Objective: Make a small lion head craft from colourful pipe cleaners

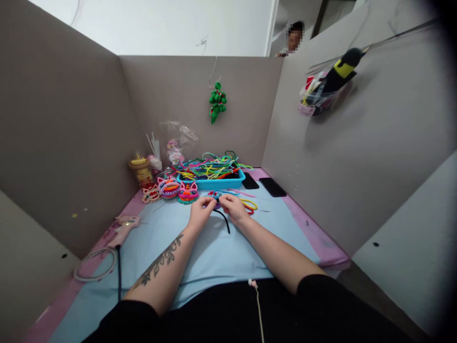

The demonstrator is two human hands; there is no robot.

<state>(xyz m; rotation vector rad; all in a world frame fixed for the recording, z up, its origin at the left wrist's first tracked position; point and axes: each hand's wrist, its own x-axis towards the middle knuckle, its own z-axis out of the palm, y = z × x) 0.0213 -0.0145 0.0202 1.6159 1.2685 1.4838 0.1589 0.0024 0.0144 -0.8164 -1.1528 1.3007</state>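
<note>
My left hand and my right hand meet over the middle of the table, fingers pinched close together. Between them they hold a black pipe cleaner, whose loose end curves down toward me. The fingers hide the part being gripped. Just behind my hands lie loose pipe cleaners, among them a yellow loop and a pink length. To their left sit fuzzy animal-face pieces: a pink and teal one, a pink and purple one and a cream one.
A blue tray heaped with colourful pipe cleaners stands at the back. Right of it lie two dark phones. A pink glue gun and a drink cup are at left. Grey partitions enclose the table; a person shows beyond.
</note>
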